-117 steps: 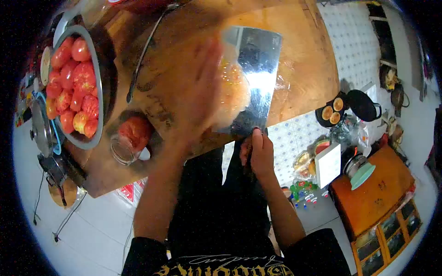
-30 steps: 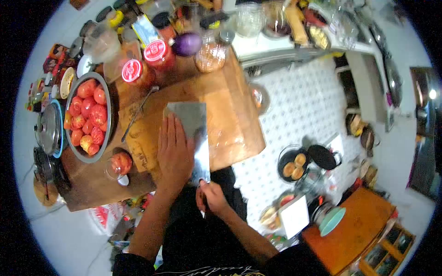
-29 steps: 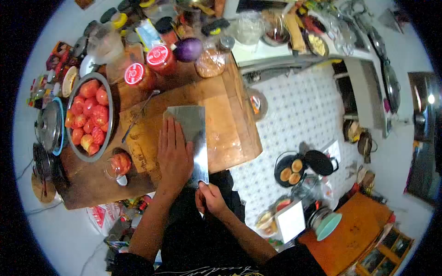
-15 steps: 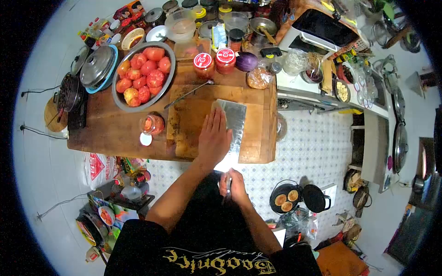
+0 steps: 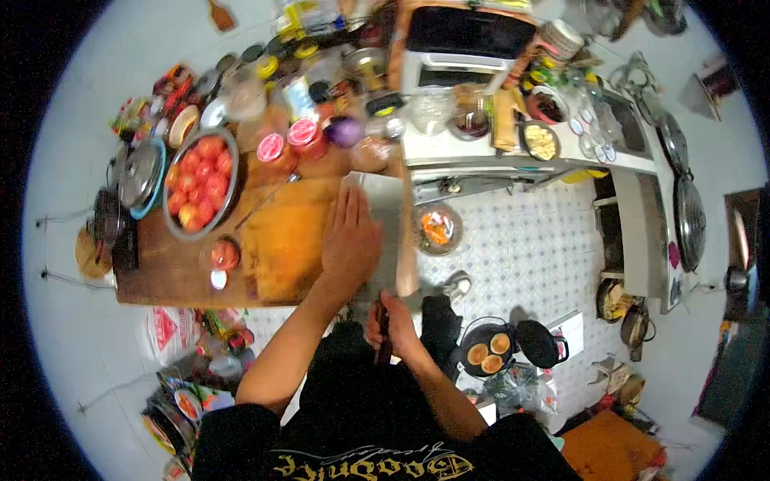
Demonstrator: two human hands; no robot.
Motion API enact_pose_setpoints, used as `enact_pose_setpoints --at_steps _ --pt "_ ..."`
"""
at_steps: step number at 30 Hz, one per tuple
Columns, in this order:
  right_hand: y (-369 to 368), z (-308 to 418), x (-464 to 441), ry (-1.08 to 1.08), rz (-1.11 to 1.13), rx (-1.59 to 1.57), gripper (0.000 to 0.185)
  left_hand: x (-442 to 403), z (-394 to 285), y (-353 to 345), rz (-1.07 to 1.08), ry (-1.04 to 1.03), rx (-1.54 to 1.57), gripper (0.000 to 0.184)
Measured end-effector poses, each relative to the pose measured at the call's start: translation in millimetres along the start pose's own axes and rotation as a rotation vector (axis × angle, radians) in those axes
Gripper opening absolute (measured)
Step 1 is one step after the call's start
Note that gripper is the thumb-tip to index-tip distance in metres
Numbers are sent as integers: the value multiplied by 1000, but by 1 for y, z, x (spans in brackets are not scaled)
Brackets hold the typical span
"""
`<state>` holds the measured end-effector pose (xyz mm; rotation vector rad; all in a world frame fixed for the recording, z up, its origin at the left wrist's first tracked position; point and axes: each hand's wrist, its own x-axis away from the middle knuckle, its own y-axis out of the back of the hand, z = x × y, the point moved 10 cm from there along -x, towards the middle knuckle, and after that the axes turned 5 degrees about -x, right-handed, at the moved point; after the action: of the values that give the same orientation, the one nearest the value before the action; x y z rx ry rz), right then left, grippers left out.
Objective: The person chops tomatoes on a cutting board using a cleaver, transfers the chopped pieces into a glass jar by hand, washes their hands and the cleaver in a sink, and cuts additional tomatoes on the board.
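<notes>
A broad cleaver [image 5: 385, 232] spans the right side of the cutting board [image 5: 281, 232], its wide metal blade pointing away from me. My right hand [image 5: 395, 327] is wrapped round its dark handle at the front edge of the table. Stretched out flat, my left hand [image 5: 351, 240] lies along the left side of the blade, fingers pointing away; I cannot tell exactly how much of the blade it touches. Left of the board stands an open jar [image 5: 225, 255] with red contents, a white lid [image 5: 218, 279] beside it. A long-handled spoon [image 5: 269, 199] rests near the board's far left edge.
A metal basin [image 5: 233, 188] of tomatoes stands at the left. Two red-lidded jars [image 5: 271, 148] and a purple onion [image 5: 345, 131] line the back. On the floor at right are a bowl of scraps [image 5: 438, 228] and a pan [image 5: 488, 346] with three flat cakes.
My view has turned to the right, so the table appears further left and a scrap bowl shows on the floor. Both hands keep their places on the cleaver; motion blurs the table.
</notes>
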<state>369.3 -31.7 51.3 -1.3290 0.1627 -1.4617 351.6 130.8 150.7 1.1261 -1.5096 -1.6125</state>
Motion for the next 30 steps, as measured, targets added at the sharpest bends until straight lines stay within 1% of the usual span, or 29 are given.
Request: enact_pose_setpoints --at_steps 1,2,4,5,6,7,8,9,10,11,12,14,16,17,18,19,21,22,23,24,25,26,28,29,30 --pt "8 21 2 -23 49 -16 48 -16 -21 -2 -7 -28 -13 59" --pt "22 48 5 0 56 -39 48 -32 -45 -2 -35 -33 -42 59" --pt "44 112 16 81 156 160 50 -68 -101 1 -77 -61 -70 58" --pt "68 139 16 72 72 179 54 -91 -129 3 -60 -52 -117 57" --pt "87 176 25 101 57 146 54 -113 -165 8 -32 -61 -161 57" --pt "94 209 35 121 100 186 55 -135 -194 20 -46 -34 -46 55" --pt "103 247 46 148 138 238 57 -158 -232 21 -51 -96 -24 55" --pt "117 289 58 186 128 251 57 -182 -268 25 -94 -127 -8 54" --pt "136 331 71 214 102 224 57 -204 -306 30 -125 -149 1 54" --pt "153 360 81 209 57 203 57 -223 -339 35 -158 -168 86 52" --pt "172 392 92 204 21 189 58 -246 -376 35 -163 -191 98 52" --pt "208 457 111 278 8 163 58 -290 -452 27 -159 -271 76 53" --pt "251 523 127 322 -65 81 57 -336 -523 24 -180 -296 137 52" --pt "268 558 130 344 -98 87 56 -363 -556 25 -211 -345 192 51" --pt "285 585 134 317 -175 -56 51 -383 -587 26 -243 -391 246 50" --pt "309 616 131 339 -169 -49 49 -407 -618 19 -254 -395 252 50" --pt "353 678 130 365 -168 -30 46 -457 -680 -7 -200 -444 371 47" --pt "371 708 129 353 -147 -91 44 -479 -708 -21 -209 -441 377 47" --pt "388 738 125 336 -124 -152 41 -500 -738 -38 -203 -473 357 47" --pt "406 766 121 341 -124 -139 41 -522 -765 -51 -201 -507 337 46" --pt "431 792 113 342 -141 -148 41 -547 -792 -75 -108 -504 332 46" --pt "457 816 104 336 -161 -169 40 -574 -815 -95 -105 -500 330 46" --pt "493 859 92 318 -202 -170 38 -599 -855 -132 -210 -569 181 46" --pt "511 878 86 313 -237 -169 36 -613 -873 -155 -213 -585 125 46" --pt "523 894 82 294 -238 -186 36 -623 -886 -162 -189 -586 117 46"
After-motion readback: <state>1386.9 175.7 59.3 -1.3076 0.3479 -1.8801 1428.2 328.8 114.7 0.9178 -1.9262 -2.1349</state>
